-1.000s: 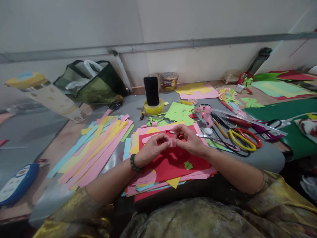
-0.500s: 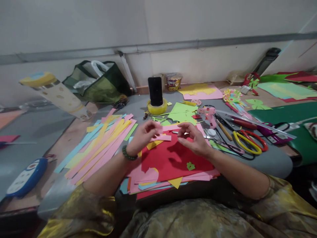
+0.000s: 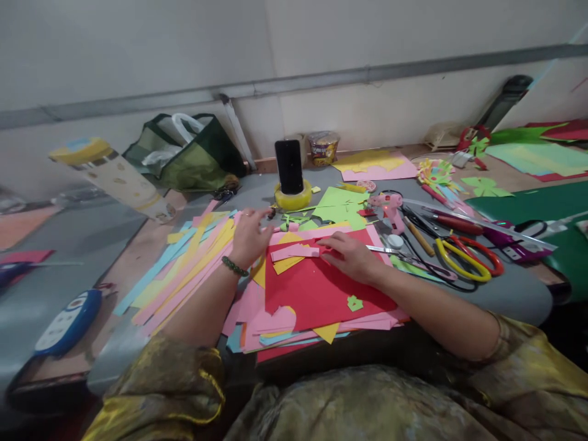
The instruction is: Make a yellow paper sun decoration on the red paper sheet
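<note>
My left hand [image 3: 250, 236], with a dark bead bracelet on its wrist, is over the right edge of a pile of coloured paper strips [image 3: 197, 260]. Its fingers are apart and nothing shows in them. A small pink paper piece [image 3: 287, 227] lies just to its right. My right hand [image 3: 351, 256] rests low over a red paper sheet [image 3: 312, 294], fingers stretched out and apart. By its fingertips is the end of a short pink strip [image 3: 294, 252], lying on a yellow scrap [image 3: 287, 265]. A small green paper cutout [image 3: 354, 303] sits on the red sheet.
Behind stands a phone [image 3: 289, 166] on a yellow tape roll [image 3: 293, 199]. To the right lie a pink glue gun [image 3: 389, 208], yellow-handled scissors [image 3: 462, 260] and red-handled scissors [image 3: 487, 254]. A tumbler [image 3: 114, 177] and green bag [image 3: 193, 159] are at the back left.
The left hand has let go of the small pink piece, opened and moved left toward the strips. The right hand has lowered onto the red sheet and its fingers have straightened.
</note>
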A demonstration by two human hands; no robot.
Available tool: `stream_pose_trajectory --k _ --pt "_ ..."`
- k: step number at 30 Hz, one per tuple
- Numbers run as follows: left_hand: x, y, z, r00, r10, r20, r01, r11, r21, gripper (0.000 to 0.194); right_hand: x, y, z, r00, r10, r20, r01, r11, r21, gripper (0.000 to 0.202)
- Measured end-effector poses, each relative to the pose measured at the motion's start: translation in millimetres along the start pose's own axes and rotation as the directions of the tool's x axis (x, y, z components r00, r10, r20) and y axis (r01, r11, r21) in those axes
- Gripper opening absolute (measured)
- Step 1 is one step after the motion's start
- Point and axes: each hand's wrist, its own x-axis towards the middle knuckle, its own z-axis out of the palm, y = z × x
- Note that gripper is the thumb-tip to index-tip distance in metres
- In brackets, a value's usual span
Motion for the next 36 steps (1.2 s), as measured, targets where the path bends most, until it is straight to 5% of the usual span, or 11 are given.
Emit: stream_pose_trajectory --k 3,7,14,16,20,23,25,26,28,31,36 --pt "-18 16 10.4 0.907 0.333 0.256 -0.353 0.935 0.035 0.028 4 -4 6 0.993 0.038 0.116 -0.008 0.969 -0.245 0.031" --pt "-34 29 23.5 0.775 0.471 0.421 -0.533 0.845 0.036 0.023 2 -7 8 0.983 0.042 0.179 0.041 0.899 -0.436 0.025" --pt "-32 26 19.5 0.841 0.497 0.213 -0.502 0.864 -0.037 0.030 -7 3 1 0.958 -0.287 0.010 0.253 0.824 -0.507 0.029" --pt "-34 28 16.5 0.798 0.576 0.177 -0.577 0.815 -0.055 0.034 -9 4 -3 0.920 -0.383 -0.081 0.293 0.811 -0.507 0.028" --pt "-42 34 15.2 0.613 0.778 0.134 -0.782 0.622 -0.033 0.022 -15 0 -14 0.910 -0.394 -0.128 0.308 0.850 -0.428 0.027" --pt "-47 38 17.7 0.510 0.852 0.120 -0.858 0.513 0.004 0.031 -20 -5 -31 0.973 -0.232 -0.007 0.210 0.893 -0.398 0.022" --pt "-50 41 20.3 0.462 0.869 0.178 -0.885 0.463 0.039 0.033 -25 -7 -49 0.996 0.079 0.050 -0.046 0.875 -0.482 0.022" --pt "-51 42 21.8 0.437 0.869 0.230 -0.897 0.439 0.046 0.034 -27 -6 -59 0.960 0.277 0.030 -0.217 0.810 -0.544 0.024" --pt "-53 43 25.0 0.387 0.852 0.352 -0.914 0.405 0.026 0.034 -30 -3 -79 0.797 0.598 -0.089 -0.506 0.579 -0.639 0.032" --pt "-55 45 29.0 0.354 0.820 0.450 -0.913 0.407 -0.023 0.033 -33 10 -99 0.610 0.758 -0.231 -0.671 0.340 -0.659 0.042" --pt "-57 45 30.1 0.373 0.810 0.453 -0.903 0.430 -0.026 0.035 -27 42 -99 0.621 0.761 -0.186 -0.745 0.501 -0.440 0.028"
